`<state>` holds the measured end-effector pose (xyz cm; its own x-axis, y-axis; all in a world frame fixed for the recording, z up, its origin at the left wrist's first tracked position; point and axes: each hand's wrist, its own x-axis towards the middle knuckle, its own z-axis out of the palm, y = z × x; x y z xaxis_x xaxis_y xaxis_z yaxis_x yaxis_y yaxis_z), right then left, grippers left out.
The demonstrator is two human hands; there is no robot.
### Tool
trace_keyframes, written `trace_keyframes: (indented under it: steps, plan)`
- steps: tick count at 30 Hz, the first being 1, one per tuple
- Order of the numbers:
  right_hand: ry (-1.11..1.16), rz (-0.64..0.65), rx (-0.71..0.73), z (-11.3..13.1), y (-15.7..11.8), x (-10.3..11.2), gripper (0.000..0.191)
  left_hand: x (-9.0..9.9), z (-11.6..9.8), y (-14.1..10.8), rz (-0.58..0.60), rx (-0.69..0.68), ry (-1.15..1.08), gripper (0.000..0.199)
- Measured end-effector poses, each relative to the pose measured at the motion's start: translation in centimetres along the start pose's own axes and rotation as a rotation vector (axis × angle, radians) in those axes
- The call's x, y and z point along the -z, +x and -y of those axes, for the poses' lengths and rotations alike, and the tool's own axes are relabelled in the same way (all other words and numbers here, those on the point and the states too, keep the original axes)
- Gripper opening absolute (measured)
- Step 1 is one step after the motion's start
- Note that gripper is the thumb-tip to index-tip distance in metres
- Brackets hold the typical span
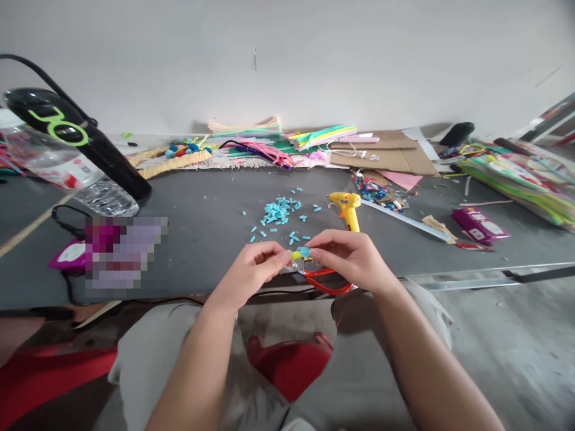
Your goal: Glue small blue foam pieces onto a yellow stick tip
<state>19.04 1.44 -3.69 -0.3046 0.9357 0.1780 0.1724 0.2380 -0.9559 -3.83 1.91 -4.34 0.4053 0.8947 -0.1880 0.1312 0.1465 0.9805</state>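
Between my two hands is a small blue and yellow-green piece (302,253), held above the table's front edge. The fingertips of my left hand (258,269) pinch its yellow-green end. My right hand (353,257) pinches the blue end. Just beyond them, a loose pile of small blue pieces (277,211) lies on the grey table (206,221). A yellow glue gun (350,209) lies behind my right hand. Red-handled scissors (330,289) are below my hands at the edge, partly hidden by my right hand.
A plastic bottle (67,167) and a black cylindrical object (112,158) stand at left, near a purple packet (69,254). Bundles of coloured stems (323,136) and cardboard (381,152) lie along the wall. At right are a metal strip (404,219) and another purple packet (480,225).
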Motion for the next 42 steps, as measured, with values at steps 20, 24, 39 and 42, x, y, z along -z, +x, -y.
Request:
trace_keyframes:
  steps: [20,24,39,42]
  plan:
    - [-0.223,-0.036,-0.04,-2.5,4.1,-0.3,0.033,1.5,-0.7,-0.5,-0.253,-0.036,-0.007,0.035]
    - [-0.434,-0.094,-0.026,-4.3,8.4,-0.4,0.03,2.6,-0.8,-0.3,-0.297,-0.073,0.068,0.037]
    - [-0.5,-0.352,-0.081,-8.5,9.9,0.4,0.026,5.6,-4.5,3.1,-0.266,-0.183,0.376,0.04]
    - [-0.49,-0.376,-0.075,-9.0,10.2,0.6,0.025,5.0,-5.0,2.9,-0.266,-0.189,0.378,0.04]
